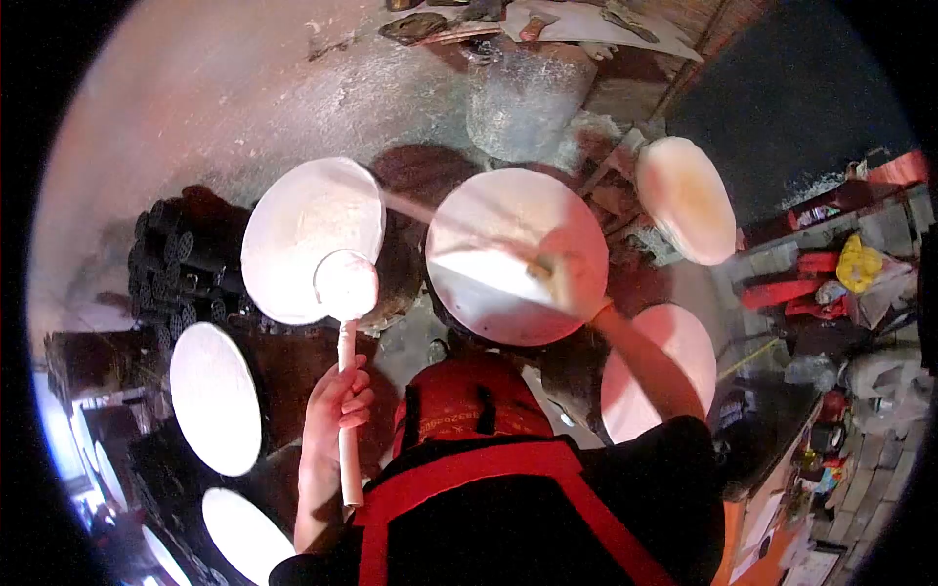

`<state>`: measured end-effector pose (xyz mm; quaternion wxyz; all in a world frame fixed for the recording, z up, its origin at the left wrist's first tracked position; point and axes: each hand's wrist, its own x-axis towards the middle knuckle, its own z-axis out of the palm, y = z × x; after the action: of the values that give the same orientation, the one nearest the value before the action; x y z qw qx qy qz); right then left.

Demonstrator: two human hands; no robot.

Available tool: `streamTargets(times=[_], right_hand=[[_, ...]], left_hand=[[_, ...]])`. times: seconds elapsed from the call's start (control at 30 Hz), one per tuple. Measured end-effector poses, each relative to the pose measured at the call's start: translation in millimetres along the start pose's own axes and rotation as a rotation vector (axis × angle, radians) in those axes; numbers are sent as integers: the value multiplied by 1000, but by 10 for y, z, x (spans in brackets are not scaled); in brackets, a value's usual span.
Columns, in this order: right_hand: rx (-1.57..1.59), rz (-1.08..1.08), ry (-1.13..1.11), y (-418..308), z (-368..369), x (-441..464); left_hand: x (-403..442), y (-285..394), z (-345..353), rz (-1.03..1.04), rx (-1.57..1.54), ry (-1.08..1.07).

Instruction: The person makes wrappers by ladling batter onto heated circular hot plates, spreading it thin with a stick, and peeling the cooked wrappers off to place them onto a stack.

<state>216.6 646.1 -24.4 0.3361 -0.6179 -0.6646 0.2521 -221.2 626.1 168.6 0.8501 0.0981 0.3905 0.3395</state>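
My left hand (339, 400) is wrapped round the pale handle (349, 459) of a ladle with a round white head (345, 284). That head is over the lower right part of a white round pan (293, 230). Over a second round pan (498, 215) in the middle, my right hand (564, 285) is closed and blurred by motion. From it a long thin stick (449, 221) reaches up and left toward the first pan, smeared too. White covers the surfaces of both pans.
More white discs stand at the left (215, 398), lower left (244, 537), right (664, 376) and upper right (687, 200). Black perforated cylinders (186, 259) are stacked at the left. A whitish drum (523, 103) stands behind, and a yellow bag (859, 264) lies at the right.
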Motion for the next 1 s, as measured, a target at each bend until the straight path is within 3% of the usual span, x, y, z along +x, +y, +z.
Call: streamTargets(times=[0.07, 0.1, 0.2, 0.27, 0.3, 0.33, 0.43, 0.47, 0.5, 0.53, 0.57, 0.6, 0.63, 0.7, 0.77, 0.87, 0.97, 1.0], right_hand=[[-289, 219, 55, -888, -896, 352], [-200, 434, 124, -1242, -1242, 552], [-418, 13, 561, -918, -2161, 669], [34, 289, 785, -913, -2819, 632], [-212, 458, 864, -424, -3278, 566], [-148, 532, 984, -351, -3541, 410], [-197, 878, 1337, -836, -3782, 126], [365, 447, 1264, 92, -4052, -281], [436, 423, 1341, 280, -4027, -418], [98, 362, 1360, 1322, -4252, -758], [432, 448, 1413, 1146, -4075, -770], [391, 439, 1451, 1343, -3960, -844], [327, 419, 1523, 2380, -3963, -1061], [468, 706, 1638, 2005, -3537, -1017], [922, 605, 1635, 2791, -3284, -1254], [459, 848, 1649, 3135, -2984, -1295], [1006, 399, 1777, 2789, -2960, -1186], [706, 523, 1751, 2861, -2925, -1175]], left_hand=[[165, 152, 62, -30, 60, -6], [277, 236, 127, -44, 94, -13], [612, 371, 265, -89, 176, -40], [820, 375, 302, -123, 184, -65], [897, 368, 340, -139, 187, -77], [941, 346, 425, -132, 206, -69], [1082, 190, 579, -122, 213, -49], [1080, 116, 686, -99, 144, -103], [1073, 72, 728, -136, 131, -55], [1065, -21, 751, -103, 107, -79], [1041, -134, 867, -68, 90, -46], [1013, -247, 982, -32, 74, -13], [918, -324, 1173, 5, 68, 84], [887, -400, 1144, -164, -178, -37], [635, -592, 1682, -175, -383, 11], [588, -780, 1771, -119, -344, 58], [521, -1008, 1687, 23, -111, 183], [497, -1027, 1668, 14, -97, 205]])
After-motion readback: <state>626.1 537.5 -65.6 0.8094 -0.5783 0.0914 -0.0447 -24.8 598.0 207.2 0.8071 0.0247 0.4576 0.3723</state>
